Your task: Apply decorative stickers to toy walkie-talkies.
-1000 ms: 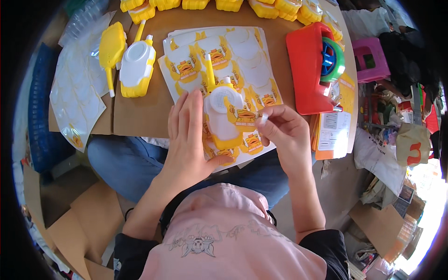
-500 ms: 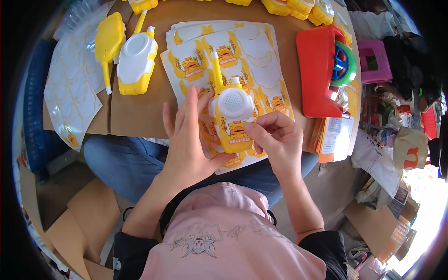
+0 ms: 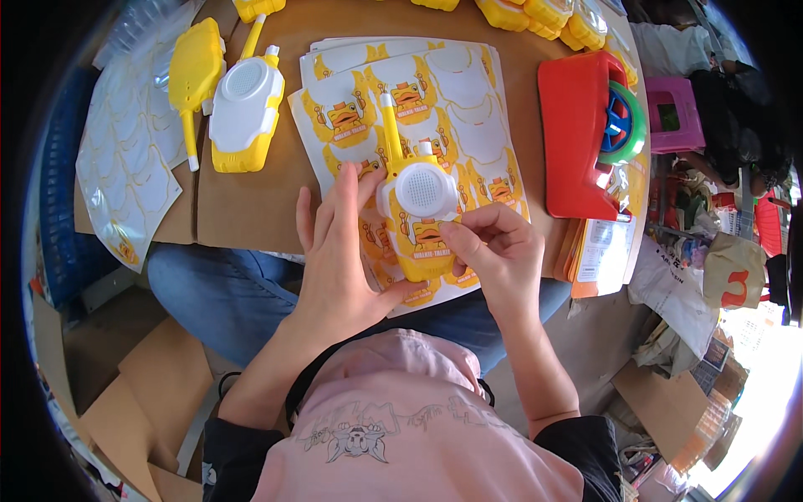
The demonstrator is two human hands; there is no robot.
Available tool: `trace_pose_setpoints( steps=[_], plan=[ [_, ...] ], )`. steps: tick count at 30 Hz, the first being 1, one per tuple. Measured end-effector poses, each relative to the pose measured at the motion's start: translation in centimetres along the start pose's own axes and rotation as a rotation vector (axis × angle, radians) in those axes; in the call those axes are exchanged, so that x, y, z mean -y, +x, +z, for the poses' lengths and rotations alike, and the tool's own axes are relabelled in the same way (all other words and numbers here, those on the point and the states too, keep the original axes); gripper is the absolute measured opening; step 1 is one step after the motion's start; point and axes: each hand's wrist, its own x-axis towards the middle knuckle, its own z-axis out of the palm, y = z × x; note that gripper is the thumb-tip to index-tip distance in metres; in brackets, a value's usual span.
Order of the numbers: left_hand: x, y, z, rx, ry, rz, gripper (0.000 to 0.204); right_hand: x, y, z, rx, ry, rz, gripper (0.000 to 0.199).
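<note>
A yellow toy walkie-talkie [image 3: 432,269] with a white round speaker panel lies over the sticker sheets [image 3: 335,84], its antenna pointing away from me. On its lower front sits a sticker [image 3: 424,234] with an orange cartoon duck. My left hand [image 3: 341,251] steadies the toy, thumb at its bottom end and fingertips along its upper left side. At the sticker's upper right edge, my right hand [image 3: 498,255] is closed, thumb and index finger pinched there. The other right fingers curl beside the toy's right side; whether the sticker's corner is lifted I cannot tell.
Two more toy walkie-talkies [image 3: 245,113] lie at the left, one face down, beside a used sticker sheet [image 3: 125,167]. A red tape dispenser [image 3: 573,138] with a green roll stands at the right, above a stack of cards [image 3: 604,251]. More yellow toys [image 3: 506,15] line the far edge.
The view has shifted slightly. Both hands keep almost the same hold on the toy, with the right fingertips still at the sticker's edge.
</note>
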Motion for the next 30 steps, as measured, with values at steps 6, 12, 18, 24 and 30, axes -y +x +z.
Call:
trace_pose_setpoints(
  steps=[6,12,18,24,30],
  plan=[
    [0.06,-0.06,0.06,-0.003,0.002,0.001,0.127,0.16,0.07,-0.01,-0.005,-0.003,0.012,0.015],
    [0.10,-0.19,0.10,-0.009,-0.016,-0.012,0.120,0.21,0.16,-0.02,-0.009,-0.019,0.021,0.015],
    [0.31,-0.15,0.21,-0.025,-0.006,0.055,0.088,0.37,0.21,0.06,-0.013,-0.031,0.025,0.015],
    [0.18,-0.08,0.18,-0.031,-0.034,0.034,0.074,0.26,0.30,-0.07,-0.008,-0.042,0.031,0.015],
    [0.33,-0.07,0.29,-0.034,-0.053,0.044,0.071,0.13,0.40,-0.25,-0.011,-0.028,0.031,0.014]
  ],
)
